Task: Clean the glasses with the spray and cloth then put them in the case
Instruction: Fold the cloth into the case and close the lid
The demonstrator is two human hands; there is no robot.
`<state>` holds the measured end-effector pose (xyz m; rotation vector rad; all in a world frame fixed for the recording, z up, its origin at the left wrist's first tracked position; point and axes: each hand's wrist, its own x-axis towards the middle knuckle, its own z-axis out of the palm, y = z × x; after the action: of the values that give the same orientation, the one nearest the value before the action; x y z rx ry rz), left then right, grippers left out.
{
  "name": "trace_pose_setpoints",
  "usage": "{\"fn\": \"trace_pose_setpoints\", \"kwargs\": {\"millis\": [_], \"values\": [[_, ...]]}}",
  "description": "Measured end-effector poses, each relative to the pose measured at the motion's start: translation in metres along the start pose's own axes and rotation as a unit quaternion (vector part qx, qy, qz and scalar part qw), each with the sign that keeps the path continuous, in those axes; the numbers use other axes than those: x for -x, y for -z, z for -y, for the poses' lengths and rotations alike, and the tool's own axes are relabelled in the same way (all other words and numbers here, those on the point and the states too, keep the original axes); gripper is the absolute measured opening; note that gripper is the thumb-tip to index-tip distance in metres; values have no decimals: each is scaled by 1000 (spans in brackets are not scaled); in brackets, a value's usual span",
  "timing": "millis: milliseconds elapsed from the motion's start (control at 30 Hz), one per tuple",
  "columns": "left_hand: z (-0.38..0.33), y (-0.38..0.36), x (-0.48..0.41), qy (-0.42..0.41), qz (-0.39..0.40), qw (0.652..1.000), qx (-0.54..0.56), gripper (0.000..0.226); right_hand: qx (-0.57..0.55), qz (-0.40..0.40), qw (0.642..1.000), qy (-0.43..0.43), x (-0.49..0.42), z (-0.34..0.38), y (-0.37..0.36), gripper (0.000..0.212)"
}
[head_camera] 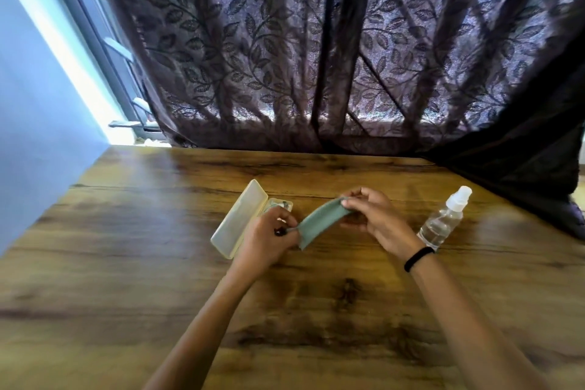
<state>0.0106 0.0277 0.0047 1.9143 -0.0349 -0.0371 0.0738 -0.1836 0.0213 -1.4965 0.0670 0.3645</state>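
The left hand [269, 239] covers most of the lower half of the case [235, 220]. Only a far corner of that half shows, with something shiny in it that is too blurred to tell whether it is the glasses. A small dark object sits just by the left fingertips and cannot be identified either. Both forearms are cut off by the bottom edge, and the picture is soft with blur around the hands. The cloth [319, 218] is a muted grey-green strip, held just above the table [133, 263] near its middle and stretched in a slanted band between the two hands. The left hand pinches its lower, nearer end with curled fingers, while the right hand [376, 215] pinches the higher, far end between thumb and fingertips. The case is pale cream plastic and lies open on the wood, its lid folded out to the left, just beside the left hand. The spray bottle [443, 220] – clear with a white cap – stands to the right of the right hand, apart from it. A black wristband [418, 258] circles the right wrist. A dark leaf-patterned curtain [285, 41] hangs behind the table, with a bright window [104, 51] at the left.
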Motion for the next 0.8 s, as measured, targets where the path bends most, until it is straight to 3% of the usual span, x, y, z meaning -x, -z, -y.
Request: {"fn": "trace_pose_setpoints", "kwargs": {"millis": [67,167,333,500,633,800], "values": [[5,14,10,40,-36,994,97,14,-32,39,999,9,-12,4,-19,17],[11,33,21,62,-78,987,128,13,12,62,997,39,-29,8,-47,29],[17,49,32,83,-134,986,59,8,149,79,981,91,-45,4,-88,28],[20,51,35,98,-147,984,-34,8,338,59,921,183,-51,-1,-105,34],[23,48,37,74,-135,979,-131,11,395,55,892,214,-54,-3,-110,39],[22,41,33,89,-108,976,-165,16,442,47,873,201,-58,-6,-110,40]]}}
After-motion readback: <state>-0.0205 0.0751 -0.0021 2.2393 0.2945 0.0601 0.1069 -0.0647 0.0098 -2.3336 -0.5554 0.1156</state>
